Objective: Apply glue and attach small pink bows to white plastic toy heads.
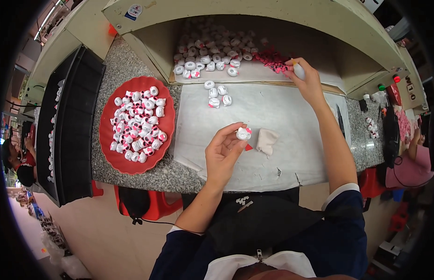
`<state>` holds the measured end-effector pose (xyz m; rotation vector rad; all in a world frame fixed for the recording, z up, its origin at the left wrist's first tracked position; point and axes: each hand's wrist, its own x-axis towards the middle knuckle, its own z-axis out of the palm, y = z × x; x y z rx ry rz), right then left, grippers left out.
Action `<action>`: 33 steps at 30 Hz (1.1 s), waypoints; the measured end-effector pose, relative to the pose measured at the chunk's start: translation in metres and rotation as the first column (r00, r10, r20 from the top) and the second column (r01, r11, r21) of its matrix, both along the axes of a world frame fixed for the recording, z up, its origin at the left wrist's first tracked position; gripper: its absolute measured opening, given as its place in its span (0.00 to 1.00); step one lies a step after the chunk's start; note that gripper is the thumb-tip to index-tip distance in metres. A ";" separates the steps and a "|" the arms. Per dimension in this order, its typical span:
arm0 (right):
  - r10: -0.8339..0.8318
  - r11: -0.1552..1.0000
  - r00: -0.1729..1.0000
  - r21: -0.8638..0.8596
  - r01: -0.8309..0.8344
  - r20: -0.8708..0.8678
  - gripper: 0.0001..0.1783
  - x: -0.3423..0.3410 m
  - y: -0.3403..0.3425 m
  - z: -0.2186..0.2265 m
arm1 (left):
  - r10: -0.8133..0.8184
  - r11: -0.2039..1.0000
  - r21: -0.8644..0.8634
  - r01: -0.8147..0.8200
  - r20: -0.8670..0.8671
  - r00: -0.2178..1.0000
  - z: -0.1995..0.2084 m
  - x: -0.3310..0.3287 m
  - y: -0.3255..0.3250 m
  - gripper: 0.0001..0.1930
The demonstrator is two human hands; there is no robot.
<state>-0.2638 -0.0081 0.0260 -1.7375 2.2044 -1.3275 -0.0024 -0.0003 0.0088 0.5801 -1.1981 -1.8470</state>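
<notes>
My left hand pinches a small white cat-shaped head with a pink bow between thumb and fingertips, above the white paper sheet. At the back right, my right hand grips a small white squeeze bottle with a yellowish tip. Its fingertips reach the edge of a heap of small pink pieces; whether they also pinch one cannot be made out. A folded off-white cloth lies right of my left hand. Several loose white heads sit on the paper farther back.
A red scalloped tray full of white-and-pink heads stands left on the granite counter. Beyond it is a black bin. A large pile of white heads fills the shelf's left part. Another person in pink sits at far right.
</notes>
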 end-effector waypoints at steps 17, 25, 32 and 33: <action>0.260 0.958 0.461 -0.166 -0.235 0.848 0.06 0.125 0.086 0.002 | 0.006 0.985 -0.172 0.006 0.066 0.998 -0.010 -0.004 0.005 0.16; 0.221 0.966 0.442 -0.133 -0.221 0.869 0.06 0.126 0.082 0.000 | 0.060 0.887 -0.462 0.017 0.151 0.987 -0.013 -0.006 0.005 0.15; 0.229 0.969 0.566 -0.133 -0.207 0.792 0.08 0.127 0.081 -0.005 | -0.019 0.966 -0.260 0.019 0.003 1.000 -0.005 -0.007 0.006 0.15; 0.241 0.969 0.636 -0.147 -0.197 0.733 0.08 0.128 0.080 -0.006 | -0.048 0.979 -0.202 0.041 -0.030 0.998 -0.004 -0.006 0.005 0.14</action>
